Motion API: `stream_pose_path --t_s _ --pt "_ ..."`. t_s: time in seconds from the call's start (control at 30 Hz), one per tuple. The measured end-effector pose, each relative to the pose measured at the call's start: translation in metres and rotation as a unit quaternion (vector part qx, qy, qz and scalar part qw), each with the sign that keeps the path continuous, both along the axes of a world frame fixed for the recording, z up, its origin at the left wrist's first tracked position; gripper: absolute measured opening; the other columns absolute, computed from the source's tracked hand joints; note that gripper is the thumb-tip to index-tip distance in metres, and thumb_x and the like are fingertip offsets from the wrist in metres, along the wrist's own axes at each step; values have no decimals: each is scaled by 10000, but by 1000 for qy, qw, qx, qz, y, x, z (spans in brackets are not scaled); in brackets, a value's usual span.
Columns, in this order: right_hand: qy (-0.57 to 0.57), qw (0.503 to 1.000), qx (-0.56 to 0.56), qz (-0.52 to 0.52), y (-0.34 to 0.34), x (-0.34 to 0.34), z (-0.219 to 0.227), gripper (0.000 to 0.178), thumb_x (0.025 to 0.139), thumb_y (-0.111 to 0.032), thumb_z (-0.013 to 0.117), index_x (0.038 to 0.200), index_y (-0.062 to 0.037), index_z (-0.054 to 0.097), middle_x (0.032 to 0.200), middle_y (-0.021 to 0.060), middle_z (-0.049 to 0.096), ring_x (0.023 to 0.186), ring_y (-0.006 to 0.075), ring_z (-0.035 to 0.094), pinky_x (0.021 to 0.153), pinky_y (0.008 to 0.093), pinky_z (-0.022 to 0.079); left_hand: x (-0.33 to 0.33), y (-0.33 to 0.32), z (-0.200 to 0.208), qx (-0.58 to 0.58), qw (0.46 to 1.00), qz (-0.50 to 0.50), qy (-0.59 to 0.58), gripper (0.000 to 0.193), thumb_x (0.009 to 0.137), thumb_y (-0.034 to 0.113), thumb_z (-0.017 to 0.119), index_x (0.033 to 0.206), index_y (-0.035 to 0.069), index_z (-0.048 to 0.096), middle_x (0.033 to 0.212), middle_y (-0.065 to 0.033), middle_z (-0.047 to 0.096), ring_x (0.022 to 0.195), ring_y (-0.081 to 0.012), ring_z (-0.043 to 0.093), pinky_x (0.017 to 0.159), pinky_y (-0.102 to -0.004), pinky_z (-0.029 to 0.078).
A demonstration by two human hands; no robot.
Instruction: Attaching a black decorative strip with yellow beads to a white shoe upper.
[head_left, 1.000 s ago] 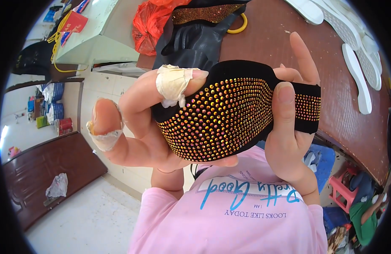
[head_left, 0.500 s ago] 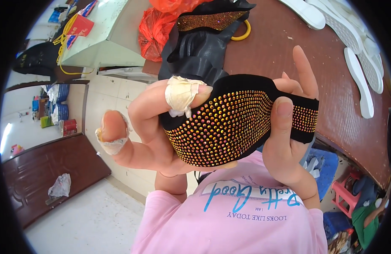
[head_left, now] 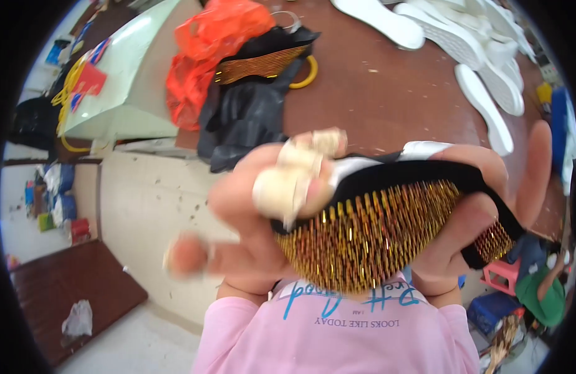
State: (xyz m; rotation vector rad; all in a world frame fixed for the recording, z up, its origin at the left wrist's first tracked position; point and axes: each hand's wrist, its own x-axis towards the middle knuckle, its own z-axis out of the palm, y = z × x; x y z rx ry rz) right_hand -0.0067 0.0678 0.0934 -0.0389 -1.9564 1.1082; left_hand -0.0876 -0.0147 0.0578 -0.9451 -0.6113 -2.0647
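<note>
A black, curved shoe upper (head_left: pixel 369 243), its face covered with rows of gold rhinestones, is stretched between my two hands above my lap. My left hand (head_left: pixel 250 212), with pale tape wrapped round several fingertips, is closed on its left end. Its taped outer digit sticks out to the side, blurred. My right hand (head_left: pixel 462 230) grips the right end, thumb across the rhinestones and one finger pointing up. The upper's narrow right tip hangs past the thumb. Something white (head_left: pixel 425 148) shows behind the upper's top edge; its kind I cannot make out.
On the brown table (head_left: pixel 375 93) lie a similar rhinestone upper (head_left: pixel 257 67) on black material (head_left: pixel 244 112), a yellow ring (head_left: pixel 308 73) and red plastic bags (head_left: pixel 207 50). White soles (head_left: pixel 484 109) are heaped at right. A pink stool (head_left: pixel 501 276) and another person (head_left: pixel 543 293) are beyond.
The upper and both hands have moved down and to the right in view and are blurred. White material now shows behind the upper. The table has shifted left in view.
</note>
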Motion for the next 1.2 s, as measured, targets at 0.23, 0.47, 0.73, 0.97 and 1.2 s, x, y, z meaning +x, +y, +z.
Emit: stream_pose_path --t_s 0.23,0.47,0.73,0.97,1.2 --pt "-113 965 181 -152 58 5 -60 553 939 -159 480 1421 29 285 802 72 603 679 122 516 679 210 412 -14 3 -83 -360 916 -147 -101 993 703 125 789 1451 130 135 1163 -130 500 1021 -264 557 889 -382 494" --pt "-193 971 67 -123 54 6 -97 643 844 -134 575 1417 4 319 854 15 667 1049 157 530 1082 333 83 -16 -6 -134 -481 838 -205 -155 1020 712 33 729 1448 85 25 1244 -157 450 1093 -276 541 964 -318 454" --pt "-301 926 191 -126 50 2 -92 576 876 -240 536 1376 11 394 1100 140 631 1039 232 571 1082 441 215 -24 -17 -143 -509 816 -200 -186 1054 686 -56 688 1456 115 -11 1204 -185 487 1033 -271 577 909 -298 488" --pt "-365 899 201 -132 46 16 -51 624 869 -357 504 1369 6 418 1278 209 535 1051 234 587 978 385 365 -12 -19 -134 -510 785 -272 -223 930 685 -66 667 1405 73 95 1193 -192 488 1017 -267 574 897 -301 488" --pt "-345 895 205 -195 77 40 -2 584 904 -380 402 1360 -18 447 1332 155 514 1258 282 449 1085 387 260 -21 18 -69 -490 790 -340 -143 719 695 -40 657 1316 -14 296 1199 -189 473 1034 -263 549 909 -320 471"
